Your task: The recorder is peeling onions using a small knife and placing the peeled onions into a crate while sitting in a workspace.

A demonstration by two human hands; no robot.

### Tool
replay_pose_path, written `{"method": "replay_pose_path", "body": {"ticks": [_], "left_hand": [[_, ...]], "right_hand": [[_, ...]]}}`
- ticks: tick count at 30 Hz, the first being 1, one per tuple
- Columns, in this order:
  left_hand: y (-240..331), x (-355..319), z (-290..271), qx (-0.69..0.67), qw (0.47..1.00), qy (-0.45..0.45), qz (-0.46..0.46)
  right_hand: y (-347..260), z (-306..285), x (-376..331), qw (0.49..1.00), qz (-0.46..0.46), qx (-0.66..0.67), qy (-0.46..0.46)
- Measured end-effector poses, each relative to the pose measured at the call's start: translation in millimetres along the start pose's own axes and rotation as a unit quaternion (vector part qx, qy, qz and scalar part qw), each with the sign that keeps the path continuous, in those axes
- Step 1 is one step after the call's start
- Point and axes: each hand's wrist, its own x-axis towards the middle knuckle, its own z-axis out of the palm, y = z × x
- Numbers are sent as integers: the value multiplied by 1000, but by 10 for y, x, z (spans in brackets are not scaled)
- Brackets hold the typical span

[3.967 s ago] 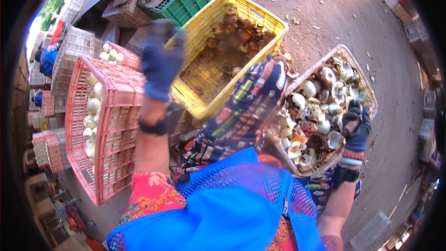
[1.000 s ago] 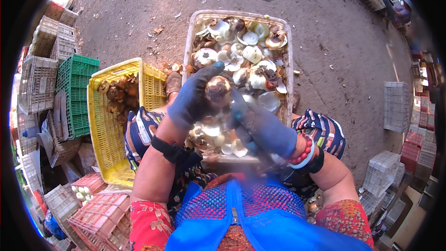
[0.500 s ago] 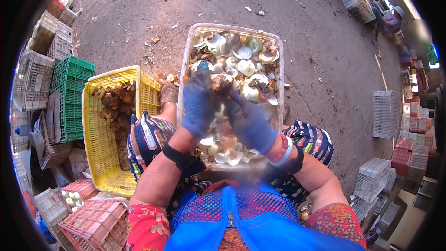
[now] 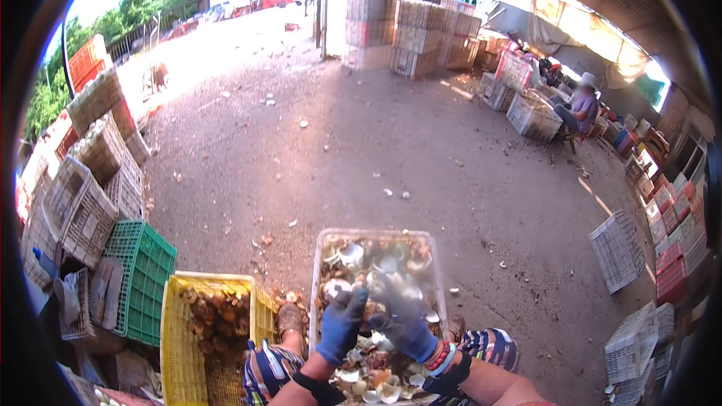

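Both my hands wear blue-grey gloves and work over a pale plastic crate [image 4: 322, 271] filled with white, curved, onion-like peelings [image 4: 387, 391] and brown skins. My left hand [image 4: 340, 327] is closed over the crate's left side, its fingers curled and thumb raised; what it holds is hidden. My right hand [image 4: 410, 331] is closed close beside it, fingertips bent toward the left hand; a hazy patch blurs the area above it, and its contents cannot be made out. To the left, a yellow crate [image 4: 180, 282] holds brown-skinned, onion-like bulbs [image 4: 218, 323].
A green crate [image 4: 147, 278] and stacked pale crates [image 4: 79, 210] line the left. More crate stacks [image 4: 417, 37] stand at the back. At far right a person [image 4: 583, 109] sits by crates; a grey crate [image 4: 617, 252] lies nearer. Peel scraps dot the ground [image 4: 361, 158].
The view has tilted up, so the crate and hands sit lower and the yard's far side shows. My hands have drawn slightly apart; the brown bulb seen between them is no longer visible there.
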Motion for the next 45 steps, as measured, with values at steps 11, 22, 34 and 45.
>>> {"method": "replay_pose_path", "body": {"ticks": [11,22,34,45], "left_hand": [[-326,213,-102,-106,992,51,39],[-86,229,-107,-281,958,22,-61],[-30,285,-254,-325,938,-27,-120],[-265,128,-145,429,773,-246,398]], "right_hand": [[24,172,135,951,-197,-230,59],[-72,181,-63,940,-251,-190,-134],[31,-236,-79,968,48,-110,-223],[196,-403,-14,957,102,-125,-241]]}}
